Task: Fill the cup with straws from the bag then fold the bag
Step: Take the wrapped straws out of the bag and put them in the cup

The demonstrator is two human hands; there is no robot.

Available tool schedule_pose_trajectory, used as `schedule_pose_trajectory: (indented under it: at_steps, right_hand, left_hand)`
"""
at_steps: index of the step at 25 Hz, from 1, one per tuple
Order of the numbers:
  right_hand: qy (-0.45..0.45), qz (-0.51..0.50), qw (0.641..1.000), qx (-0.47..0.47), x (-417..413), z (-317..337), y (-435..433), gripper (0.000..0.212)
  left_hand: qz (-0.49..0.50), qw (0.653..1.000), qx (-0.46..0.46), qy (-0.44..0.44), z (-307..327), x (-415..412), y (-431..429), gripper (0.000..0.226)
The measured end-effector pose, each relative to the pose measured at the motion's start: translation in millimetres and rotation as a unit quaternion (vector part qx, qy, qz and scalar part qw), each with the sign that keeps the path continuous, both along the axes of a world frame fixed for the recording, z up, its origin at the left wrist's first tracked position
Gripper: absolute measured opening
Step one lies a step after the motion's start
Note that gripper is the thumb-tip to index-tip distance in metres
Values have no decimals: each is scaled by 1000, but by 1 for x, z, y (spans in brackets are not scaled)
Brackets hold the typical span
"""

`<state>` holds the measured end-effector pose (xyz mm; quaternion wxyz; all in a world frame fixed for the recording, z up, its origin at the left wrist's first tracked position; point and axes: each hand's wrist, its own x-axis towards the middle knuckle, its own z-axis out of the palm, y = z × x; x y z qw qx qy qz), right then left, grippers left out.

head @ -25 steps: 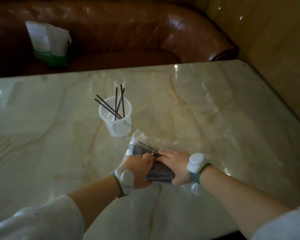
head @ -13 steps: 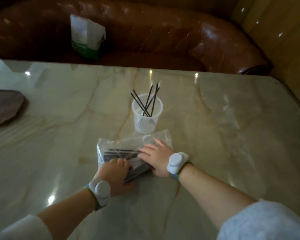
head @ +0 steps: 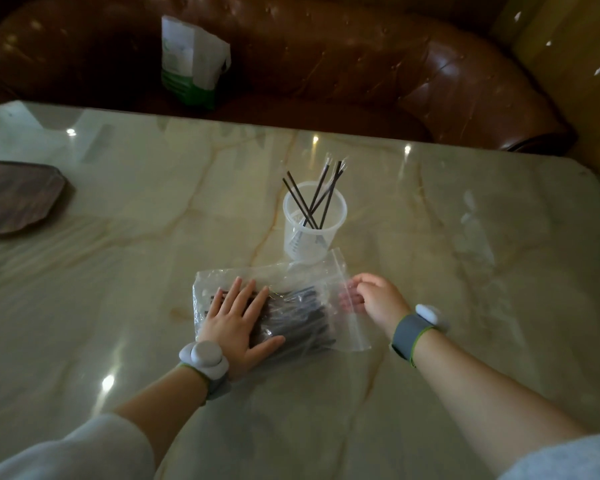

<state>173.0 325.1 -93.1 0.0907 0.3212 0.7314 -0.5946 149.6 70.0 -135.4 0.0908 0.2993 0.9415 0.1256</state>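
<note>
A clear zip bag (head: 302, 282) full of black straws (head: 298, 318) lies flat on the marble table (head: 465, 258), just in front of a translucent plastic cup (head: 314, 221) that holds several black straws. My left hand (head: 236, 325) lies flat with fingers spread, pressing on the bag's left part. My right hand (head: 374, 297) is at the bag's right end, fingers curled around the zip-edge flap, partly seen through the plastic.
A dark brown tray or board (head: 18, 195) rests at the table's left edge. Beyond the far edge stands a brown leather sofa (head: 395, 64) with a white and green package (head: 191, 60) on its seat.
My left hand has opened from a curled grip to a flat palm on the bag. My right hand has left the top of the bag and moved right to its zip edge.
</note>
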Motion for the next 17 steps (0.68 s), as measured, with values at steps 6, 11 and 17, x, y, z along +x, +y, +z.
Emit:
schedule_pose_trajectory:
  at_steps: [6, 11, 17]
  right_hand:
    - [-3, 352, 930, 102, -14, -3, -4, 54]
    - [43, 558, 767, 313, -35, 4, -23, 81]
    - [-85, 649, 578, 487, -35, 8, -57, 82]
  left_hand:
    - [-17, 1000, -12, -1, -1, 2, 0, 94]
    - [-38, 999, -31, 2, -2, 0, 1, 96]
    - [-38, 999, -13, 21, -2, 2, 4, 94]
